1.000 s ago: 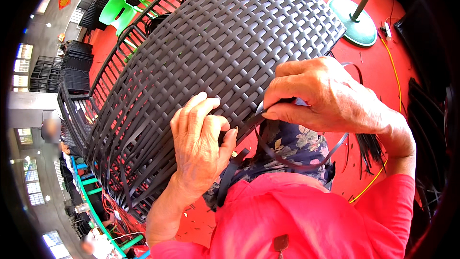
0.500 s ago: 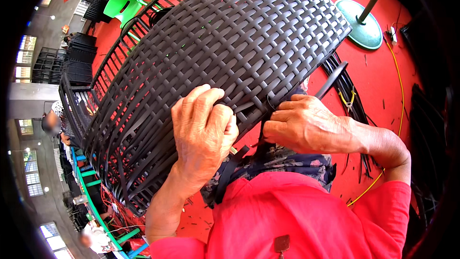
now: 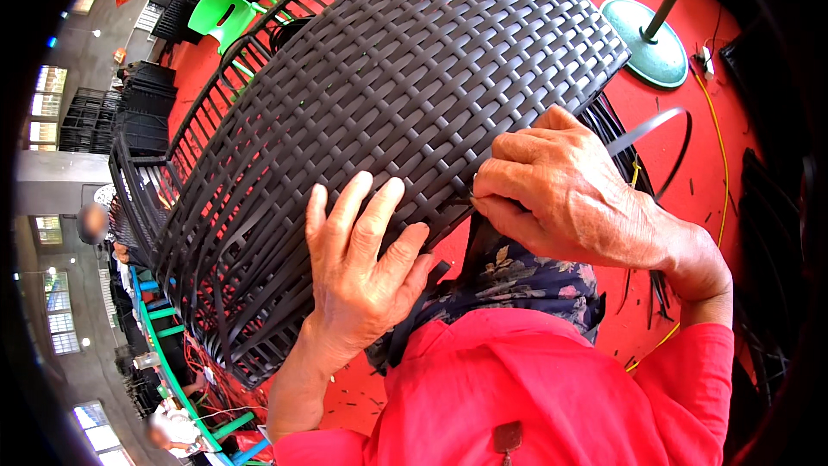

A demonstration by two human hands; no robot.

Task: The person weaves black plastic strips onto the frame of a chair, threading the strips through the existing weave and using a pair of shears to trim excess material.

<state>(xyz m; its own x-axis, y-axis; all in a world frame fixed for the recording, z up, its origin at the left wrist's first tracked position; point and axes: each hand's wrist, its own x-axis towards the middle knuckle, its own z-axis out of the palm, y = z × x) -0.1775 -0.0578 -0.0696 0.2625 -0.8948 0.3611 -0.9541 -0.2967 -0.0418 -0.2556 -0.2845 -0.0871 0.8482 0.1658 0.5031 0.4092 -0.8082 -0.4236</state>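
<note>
A dark woven panel of flat plastic strips (image 3: 431, 60) spreads in front of me, tightly woven at the upper right. Toward the lower left, loose strips (image 3: 233, 267) hang over its frame. My left hand (image 3: 358, 263) rests with fingers spread on the weave near the panel's near edge. At that same edge, my right hand (image 3: 569, 185) is closed in a pinch on a dark plastic strip (image 3: 651, 128), whose free length loops out to the right behind the knuckles. The fingertips partly hide where the strip meets the weave.
A bundle of dark strips (image 3: 608, 125) hangs beyond my right hand. To the upper right stands a pole on a round green base (image 3: 647, 56), near a yellow cable (image 3: 720, 138). Green chairs (image 3: 222, 17) stand at upper left. Two people are at the far left. Scraps litter the red floor.
My right hand has risen a little, and the strip now loops out farther right. The fingers of my left hand have uncurled and spread on the weave.
</note>
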